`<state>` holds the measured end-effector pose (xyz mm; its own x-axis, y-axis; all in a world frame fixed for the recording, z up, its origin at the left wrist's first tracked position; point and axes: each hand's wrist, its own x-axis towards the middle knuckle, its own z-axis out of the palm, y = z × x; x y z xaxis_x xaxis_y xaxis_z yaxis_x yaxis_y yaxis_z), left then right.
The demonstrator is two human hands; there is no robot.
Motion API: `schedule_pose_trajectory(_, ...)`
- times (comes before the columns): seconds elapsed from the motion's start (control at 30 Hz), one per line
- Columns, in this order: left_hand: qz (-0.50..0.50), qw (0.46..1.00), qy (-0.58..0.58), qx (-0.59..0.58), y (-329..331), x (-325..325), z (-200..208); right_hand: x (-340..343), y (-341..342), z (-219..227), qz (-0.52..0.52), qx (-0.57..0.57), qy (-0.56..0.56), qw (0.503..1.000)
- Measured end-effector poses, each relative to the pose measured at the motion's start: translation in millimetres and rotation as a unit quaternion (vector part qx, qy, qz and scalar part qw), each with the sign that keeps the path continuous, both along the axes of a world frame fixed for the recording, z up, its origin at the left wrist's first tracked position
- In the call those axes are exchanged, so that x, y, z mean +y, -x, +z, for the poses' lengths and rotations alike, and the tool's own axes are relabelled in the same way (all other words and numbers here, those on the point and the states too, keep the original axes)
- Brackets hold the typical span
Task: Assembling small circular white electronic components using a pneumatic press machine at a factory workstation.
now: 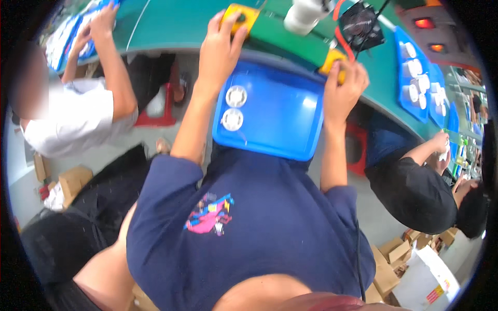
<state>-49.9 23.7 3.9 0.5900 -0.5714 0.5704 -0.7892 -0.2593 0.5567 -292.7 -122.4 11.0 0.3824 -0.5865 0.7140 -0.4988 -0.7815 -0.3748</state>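
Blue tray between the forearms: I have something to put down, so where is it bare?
The blue tray is bare from the two white round parts across to its right wall. The left side is crowded: both parts sit there.

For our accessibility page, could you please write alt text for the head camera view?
A person's left hand and right hand are on two yellow blocks at either end of a green bar, beyond a blue tray holding two white round parts. Co-workers are on both sides.

Left grip (222, 49) and right grip (346, 85) reach forward, well apart, palms down.
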Motion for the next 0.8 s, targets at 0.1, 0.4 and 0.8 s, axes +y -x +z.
schedule_pose_trajectory(0.1, -0.043, 0.998, 0.036, -0.034, 10, 12, 13, 27, 6, 14, 0.0, -0.057, 0.043, 0.997)
schedule_pose_trajectory(0.4, 0.072, 0.974, 0.118, 0.178, 33, 76, -22, 107, -43, -93, 0.359, 0.187, -0.316, 0.858)
schedule_pose_trajectory(0.8, -0.146, 0.95, -0.066, 0.269, 61, 98, -18, 87, -24, -62, 0.306, 0.085, -0.392, 0.863)
